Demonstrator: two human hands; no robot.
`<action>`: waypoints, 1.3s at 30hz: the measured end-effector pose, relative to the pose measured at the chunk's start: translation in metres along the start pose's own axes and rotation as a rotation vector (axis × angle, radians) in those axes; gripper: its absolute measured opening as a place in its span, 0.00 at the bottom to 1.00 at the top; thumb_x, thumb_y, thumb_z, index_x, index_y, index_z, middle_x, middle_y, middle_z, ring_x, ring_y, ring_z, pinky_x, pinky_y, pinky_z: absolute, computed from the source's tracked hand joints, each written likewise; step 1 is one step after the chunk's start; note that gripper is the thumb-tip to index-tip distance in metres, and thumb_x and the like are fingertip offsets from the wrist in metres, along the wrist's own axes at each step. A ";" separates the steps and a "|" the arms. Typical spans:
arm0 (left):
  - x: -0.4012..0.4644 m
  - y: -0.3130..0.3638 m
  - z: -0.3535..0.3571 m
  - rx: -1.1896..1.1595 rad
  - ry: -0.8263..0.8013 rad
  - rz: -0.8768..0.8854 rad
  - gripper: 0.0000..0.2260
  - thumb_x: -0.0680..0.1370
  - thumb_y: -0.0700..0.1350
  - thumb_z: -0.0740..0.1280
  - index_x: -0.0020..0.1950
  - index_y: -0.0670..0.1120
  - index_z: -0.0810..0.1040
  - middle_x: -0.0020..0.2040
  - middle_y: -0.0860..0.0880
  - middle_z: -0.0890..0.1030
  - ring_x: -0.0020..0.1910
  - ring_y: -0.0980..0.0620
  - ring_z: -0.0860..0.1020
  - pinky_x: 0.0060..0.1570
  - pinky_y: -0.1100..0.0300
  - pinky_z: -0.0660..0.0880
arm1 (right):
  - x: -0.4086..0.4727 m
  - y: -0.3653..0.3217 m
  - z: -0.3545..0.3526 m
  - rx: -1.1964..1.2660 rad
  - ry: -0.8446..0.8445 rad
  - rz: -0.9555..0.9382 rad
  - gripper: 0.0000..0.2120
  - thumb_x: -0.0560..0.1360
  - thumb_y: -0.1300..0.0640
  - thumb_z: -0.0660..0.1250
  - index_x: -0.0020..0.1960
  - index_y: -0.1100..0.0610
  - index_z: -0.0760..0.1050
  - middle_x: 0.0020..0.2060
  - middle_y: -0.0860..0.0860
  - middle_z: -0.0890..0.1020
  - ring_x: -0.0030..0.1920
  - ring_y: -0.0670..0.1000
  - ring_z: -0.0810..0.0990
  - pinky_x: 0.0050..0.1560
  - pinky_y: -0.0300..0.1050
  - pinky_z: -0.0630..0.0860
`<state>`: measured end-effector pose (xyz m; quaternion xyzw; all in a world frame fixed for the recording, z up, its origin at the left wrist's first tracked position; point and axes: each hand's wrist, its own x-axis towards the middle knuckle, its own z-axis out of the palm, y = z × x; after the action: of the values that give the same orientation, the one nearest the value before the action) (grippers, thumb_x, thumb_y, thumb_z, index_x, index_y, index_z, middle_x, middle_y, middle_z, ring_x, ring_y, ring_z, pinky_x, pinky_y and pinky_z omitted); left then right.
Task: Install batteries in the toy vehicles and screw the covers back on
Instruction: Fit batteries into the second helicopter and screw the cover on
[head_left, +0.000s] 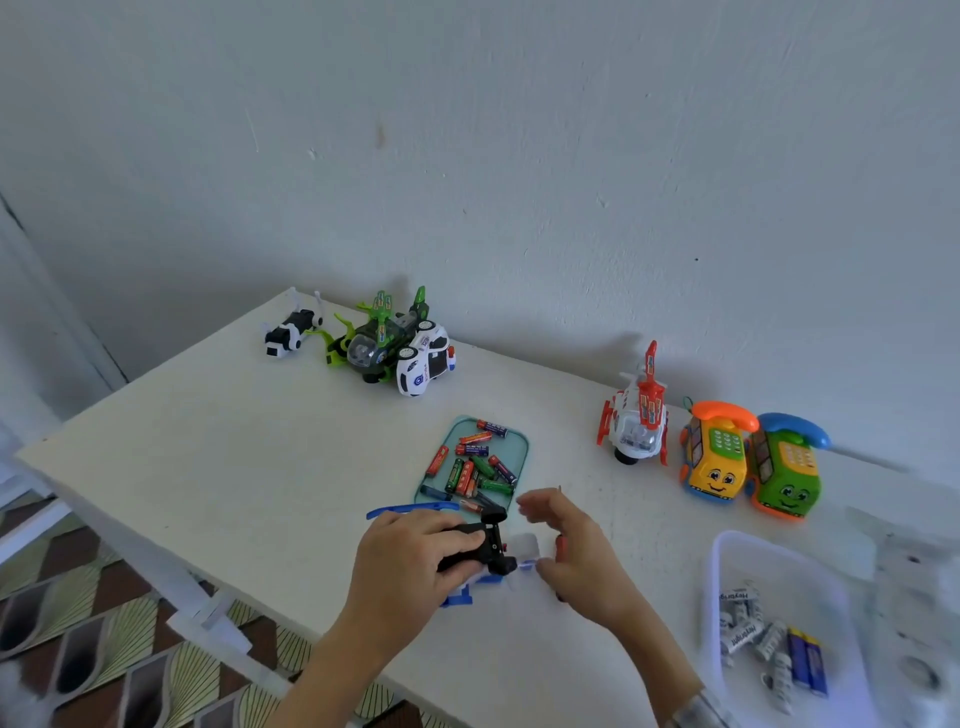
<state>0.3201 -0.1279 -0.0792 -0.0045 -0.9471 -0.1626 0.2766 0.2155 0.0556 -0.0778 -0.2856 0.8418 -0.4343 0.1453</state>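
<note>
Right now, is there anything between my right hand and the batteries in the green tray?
Nothing visible. Your right hand hovers just near of the green tray, and the loose batteries lie uncovered in it. The toy vehicle your left hand holds sits beside that path, not across it.

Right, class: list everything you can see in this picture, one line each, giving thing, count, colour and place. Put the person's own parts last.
table: one, white, against the wall
toy dog: one, black and white, far left corner
toy helicopter: one, green, far left
police car: one, white, beside it
rescue helicopter: one, white and red, right
phone cars: two, yellow and green, far right
battery tray: one, teal, centre, mixed batteries
clear tub: one, near right, batteries inside
blue toy vehicle: one, underside up
left hand: grips the vehicle
right hand: beside it, blurred
</note>
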 end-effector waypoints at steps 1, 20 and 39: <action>0.001 0.001 0.000 -0.002 0.009 -0.002 0.15 0.69 0.61 0.63 0.44 0.56 0.86 0.43 0.60 0.84 0.41 0.61 0.79 0.39 0.64 0.71 | 0.001 0.005 -0.003 -0.084 0.045 0.071 0.26 0.68 0.71 0.64 0.58 0.45 0.71 0.55 0.44 0.76 0.53 0.41 0.75 0.54 0.35 0.73; 0.025 0.029 0.026 -0.062 0.000 0.043 0.15 0.70 0.61 0.64 0.45 0.55 0.85 0.42 0.59 0.84 0.39 0.59 0.81 0.37 0.62 0.72 | -0.036 -0.048 -0.073 0.229 0.641 0.133 0.10 0.72 0.66 0.70 0.49 0.52 0.78 0.37 0.42 0.82 0.35 0.37 0.78 0.33 0.28 0.72; 0.034 0.022 0.029 -0.088 -0.040 -0.038 0.12 0.66 0.59 0.73 0.45 0.55 0.86 0.42 0.59 0.84 0.38 0.58 0.81 0.37 0.57 0.75 | -0.018 -0.076 -0.047 0.136 0.594 -0.072 0.06 0.77 0.56 0.65 0.41 0.53 0.70 0.32 0.55 0.79 0.35 0.57 0.79 0.38 0.53 0.75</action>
<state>0.2785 -0.1002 -0.0780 -0.0018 -0.9442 -0.2094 0.2541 0.2335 0.0621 0.0109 -0.1652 0.8058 -0.5591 -0.1039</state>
